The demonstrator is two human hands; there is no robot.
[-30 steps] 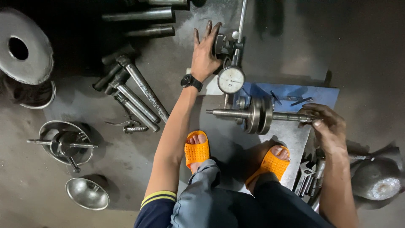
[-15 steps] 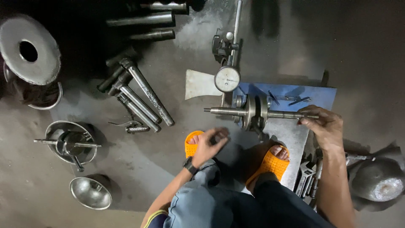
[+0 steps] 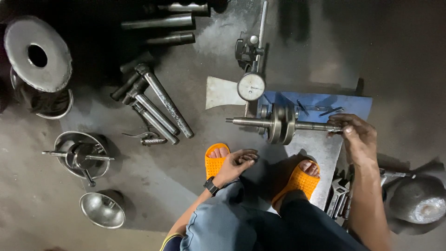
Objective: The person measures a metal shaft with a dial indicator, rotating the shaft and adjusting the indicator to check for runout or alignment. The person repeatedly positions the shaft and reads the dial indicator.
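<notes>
Checking step: the grey steel crankshaft with twin round webs (image 3: 282,123) lies across the blue stand (image 3: 320,103), dial gauge (image 3: 251,86) at 11 o'clock. My right hand (image 3: 355,135), fingers pinching the shaft end. Left hand (image 3: 237,165) loosely curled, holding nothing, beside the orange sandal (image 3: 215,162). Next probably calls for slow turning.

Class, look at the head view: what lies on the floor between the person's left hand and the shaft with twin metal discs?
Only bare grey floor lies between the left hand and the steel shaft with twin discs, as the head view shows.
</notes>
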